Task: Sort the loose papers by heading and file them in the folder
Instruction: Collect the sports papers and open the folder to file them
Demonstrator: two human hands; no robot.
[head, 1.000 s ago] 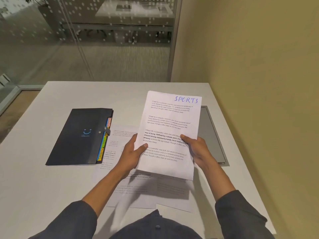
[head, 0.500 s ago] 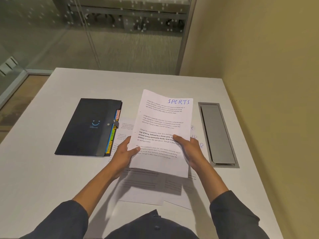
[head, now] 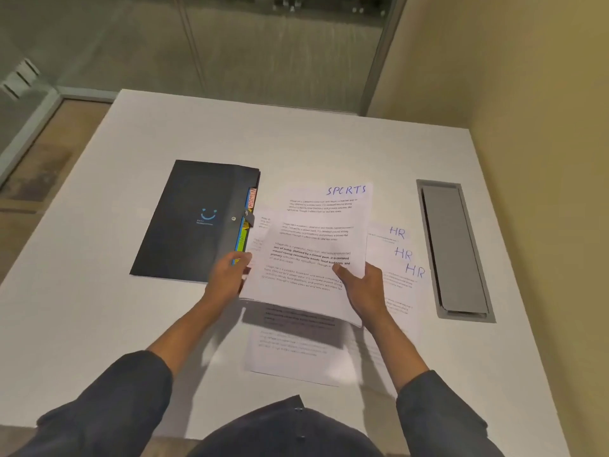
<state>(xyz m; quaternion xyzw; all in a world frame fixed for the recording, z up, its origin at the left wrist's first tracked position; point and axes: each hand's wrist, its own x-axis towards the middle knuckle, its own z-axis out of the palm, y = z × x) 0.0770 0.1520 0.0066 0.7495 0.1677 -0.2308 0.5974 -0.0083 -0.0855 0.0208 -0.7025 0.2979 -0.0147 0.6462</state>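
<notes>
Lower than a second earlier, our SPORTS sheet [head: 316, 245] hung just above the loose papers [head: 400, 255], uncovering three HR headings. Our left hand [head: 230, 275] pinched its left edge; our right hand [head: 364, 288] gripped the right edge, thumb on top. Closed, the black folder [head: 194, 219] lay just left. Bare table [head: 329, 150] stretched beyond; a grey hatch [head: 456, 252] sat right.

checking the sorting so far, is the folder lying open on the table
No, the dark folder lies shut on the table, its strap snapped over the flap, coloured tabs showing at its edge.
</notes>
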